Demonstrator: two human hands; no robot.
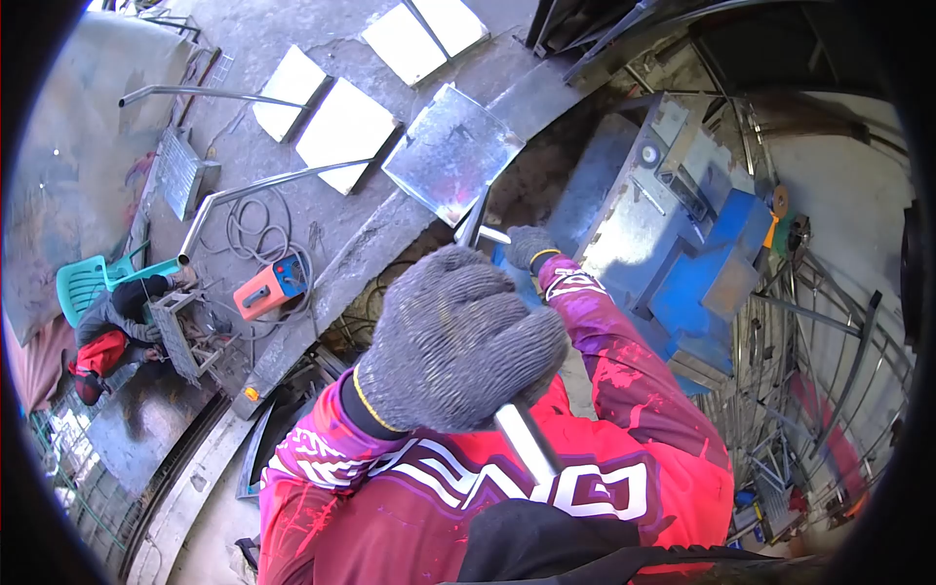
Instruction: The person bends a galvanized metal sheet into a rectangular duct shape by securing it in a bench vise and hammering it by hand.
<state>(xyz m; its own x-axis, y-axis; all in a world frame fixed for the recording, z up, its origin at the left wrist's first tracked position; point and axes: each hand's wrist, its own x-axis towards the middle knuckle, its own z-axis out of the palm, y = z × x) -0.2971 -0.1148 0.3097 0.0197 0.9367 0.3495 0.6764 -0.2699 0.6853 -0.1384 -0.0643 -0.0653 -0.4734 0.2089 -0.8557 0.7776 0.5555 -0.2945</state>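
My left hand (453,336), in a dark grey knit glove, is large and close to the camera. Its fingers wrap around a shiny metal tube (528,444), whose near end sticks out toward my chest. Beyond the glove, a dark metal bar (475,219) runs up to the corner of a square metal plate (453,154); whether bar and tube are one piece is hidden by the hand. Farther off, my right hand (531,246), also gloved, is closed at the end of a short pale bar (495,236) beside that corner.
White panels (348,135) with bent tubes lie on the floor ahead. An orange welding machine (271,289) and coiled cable (258,229) are at left, near a crouching person (117,322) and green chair (83,288). At right stand a blue metal bench (682,263) and metal rods (829,341).
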